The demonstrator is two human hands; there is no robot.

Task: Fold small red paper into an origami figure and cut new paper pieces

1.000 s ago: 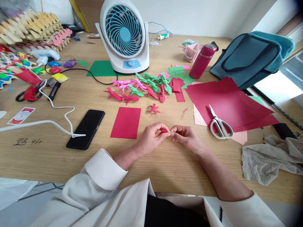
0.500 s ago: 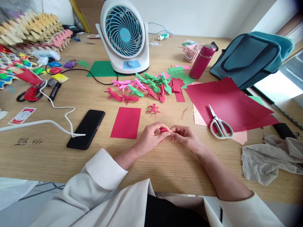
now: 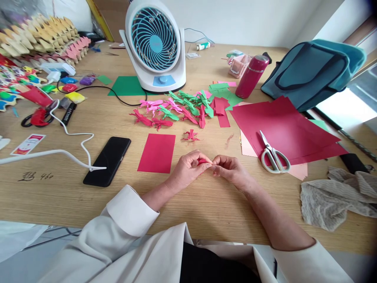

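Between my two hands is a small piece of folded red paper (image 3: 202,161), mostly covered by the fingers. My left hand (image 3: 189,168) is closed and pinches it between thumb and fingers. The fingertips of my right hand (image 3: 231,169) meet those of the left and pinch the paper's end. Just beyond the hands lies a small red folded-paper figure (image 3: 191,135) with thin legs. A flat red paper rectangle (image 3: 156,153) rests left of my left hand. Farther back lies a heap of red, pink and green folded-paper figures (image 3: 176,106).
White-handled scissors (image 3: 274,159) lie on large red sheets (image 3: 288,129) at the right. A black phone (image 3: 107,161) with a white cable over it is at the left. Behind stand a fan (image 3: 163,80), a red flask (image 3: 250,78) and a teal bag (image 3: 309,74). A grey cloth (image 3: 330,200) lies far right.
Both hands stay pinched on the red paper in nearly the same place, with only a slight shift of the fingers. The things on the table have not moved.
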